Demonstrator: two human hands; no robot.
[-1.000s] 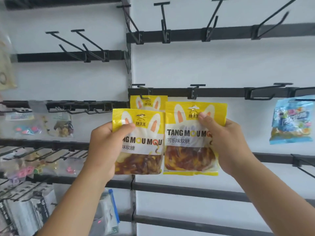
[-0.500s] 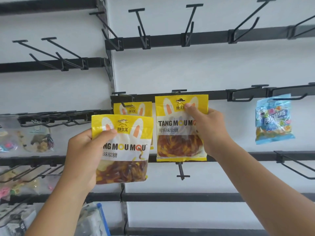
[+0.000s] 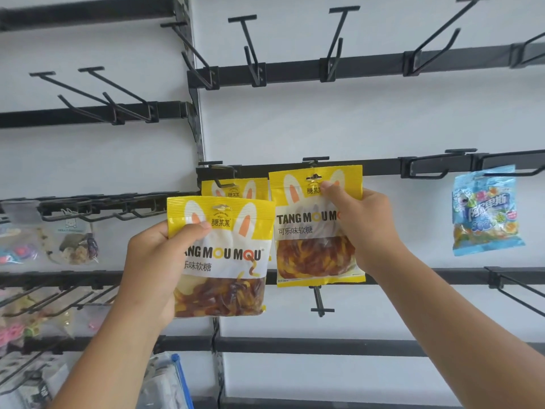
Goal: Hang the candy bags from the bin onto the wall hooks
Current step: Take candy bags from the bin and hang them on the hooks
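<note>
Progress, as judged: one hung yellow bag [image 3: 234, 188] is already seated on the first hook [image 3: 218, 182] at the left end of the middle rail [image 3: 380, 166], half hidden behind the others. A second yellow bag [image 3: 312, 231] is held up at the next hook [image 3: 315, 159] along that rail, its punched hang hole level with the hook's tip; whether the wire has passed through cannot be told. The grip of the right hand [image 3: 364, 228] is closed on this bag near its top edge, thumb in front, other fingers curled round the right side. A third yellow bag [image 3: 224, 258] is held lower and to the left, clear of any hook; the left hand [image 3: 153, 261] has its grip closed on the bag's left edge, thumb pressed across the front. Two bags are thus judged left to seat, plus whatever the bin holds; the bin is not made out here. Hooks on the top rail [image 3: 295, 69] are bare. A blue candy bag [image 3: 486, 211] is hung toward the right end of the middle rail. Materials: the yellow bags are glossy flat plastic pouches with a ribbed seal across the top and a clear lower window showing brown and yellow gummy strands; floppy handling is expected. Hooks are thin black wire with T-shaped front bars, clipped to flat black rails on a matt white wall [image 3: 324, 119].
</note>
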